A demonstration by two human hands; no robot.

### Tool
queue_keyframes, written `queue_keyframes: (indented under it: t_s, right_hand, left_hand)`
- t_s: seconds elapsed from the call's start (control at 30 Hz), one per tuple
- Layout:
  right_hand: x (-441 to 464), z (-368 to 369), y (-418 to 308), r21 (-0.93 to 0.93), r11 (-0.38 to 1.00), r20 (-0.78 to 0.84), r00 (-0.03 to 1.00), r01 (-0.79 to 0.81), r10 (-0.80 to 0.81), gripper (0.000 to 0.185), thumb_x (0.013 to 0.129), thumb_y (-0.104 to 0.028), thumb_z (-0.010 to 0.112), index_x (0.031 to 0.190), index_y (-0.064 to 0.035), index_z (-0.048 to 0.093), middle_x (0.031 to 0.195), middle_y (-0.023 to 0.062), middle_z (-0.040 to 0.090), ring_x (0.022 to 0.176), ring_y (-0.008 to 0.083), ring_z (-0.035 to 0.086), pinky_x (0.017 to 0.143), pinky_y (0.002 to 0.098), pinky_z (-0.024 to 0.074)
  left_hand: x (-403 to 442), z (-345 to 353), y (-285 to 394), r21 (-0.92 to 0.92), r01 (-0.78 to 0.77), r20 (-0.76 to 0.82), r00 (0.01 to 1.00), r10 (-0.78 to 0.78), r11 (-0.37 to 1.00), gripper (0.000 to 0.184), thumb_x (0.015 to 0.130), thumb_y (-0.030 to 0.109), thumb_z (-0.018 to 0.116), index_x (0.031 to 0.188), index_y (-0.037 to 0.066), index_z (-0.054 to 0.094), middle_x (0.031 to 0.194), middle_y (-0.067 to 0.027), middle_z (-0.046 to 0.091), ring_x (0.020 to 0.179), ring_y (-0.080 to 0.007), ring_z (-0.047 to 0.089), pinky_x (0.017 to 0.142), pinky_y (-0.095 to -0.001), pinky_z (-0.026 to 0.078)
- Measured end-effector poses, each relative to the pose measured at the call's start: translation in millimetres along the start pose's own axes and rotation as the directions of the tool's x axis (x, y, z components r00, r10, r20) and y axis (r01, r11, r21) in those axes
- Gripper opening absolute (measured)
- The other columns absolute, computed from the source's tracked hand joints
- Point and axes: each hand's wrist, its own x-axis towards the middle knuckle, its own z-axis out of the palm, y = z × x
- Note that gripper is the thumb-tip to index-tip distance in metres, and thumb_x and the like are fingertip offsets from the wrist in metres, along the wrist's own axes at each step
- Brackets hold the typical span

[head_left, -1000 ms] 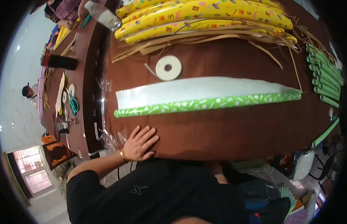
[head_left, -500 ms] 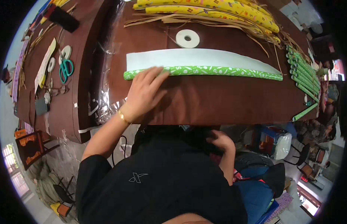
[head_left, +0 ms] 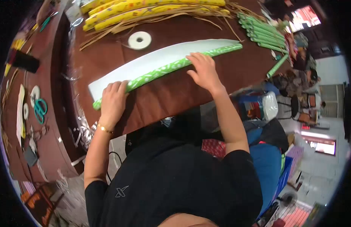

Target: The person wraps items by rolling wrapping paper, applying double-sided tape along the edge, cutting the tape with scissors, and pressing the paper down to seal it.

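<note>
A green wrapping paper roll (head_left: 160, 73) with white printed figures lies slantwise on the brown table, its white inner side (head_left: 134, 67) partly unrolled behind it. My left hand (head_left: 114, 99), with a gold bracelet at the wrist, is closed over the roll near its left end. Farther right, my right hand (head_left: 204, 71) rests its outstretched fingers on the roll, thumb spread away from them. Just beyond the paper lies a white spool of ribbon or tape (head_left: 139, 40).
Yellow patterned rolls (head_left: 153, 9) and tan strips (head_left: 145, 20) lie at the table's back. Several green rolls (head_left: 258, 30) are stacked at the right, with a single green roll (head_left: 277, 66) nearer. Teal scissors (head_left: 40, 111) lie on the left-hand table (head_left: 51, 143).
My right hand has come up from beside my body onto the roll. My left hand stays on the roll, now nearer its left end. The view has turned, so the table appears tilted.
</note>
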Motion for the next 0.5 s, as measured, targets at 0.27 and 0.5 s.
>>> queue_keyframes:
  t_s: [0.27, 0.5]
  right_hand:
    - [-10, -20, 21, 0.058, 0.998, 0.214, 0.976, 0.032, -0.044, 0.035, 0.083, -0.03, 0.073, 0.11, -0.0103, 0.062, 0.115, 0.0081, 0.064, 0.115, 0.0292, 0.057, 0.106, 0.0462, 0.036]
    - [-39, -8, 112, -0.059, 0.97, 0.143, 0.959, -0.237, 0.244, 0.051, 0.091, -0.05, 0.06, 0.121, -0.0094, 0.065, 0.132, 0.015, 0.06, 0.124, 0.0327, 0.055, 0.107, 0.0478, 0.0378]
  left_hand:
    - [-13, -16, -3, -0.047, -0.073, 0.072, 0.994, 0.077, 0.996, 0.046, 0.08, 0.005, 0.067, 0.125, 0.005, 0.058, 0.111, -0.0118, 0.062, 0.103, -0.0322, 0.057, 0.089, -0.0422, 0.046]
    - [-14, -17, -5, -0.073, -0.072, 0.108, 0.991, 0.08, 0.995, 0.046, 0.08, 0.004, 0.067, 0.125, 0.004, 0.058, 0.115, -0.0136, 0.061, 0.107, -0.0342, 0.056, 0.093, -0.0436, 0.046]
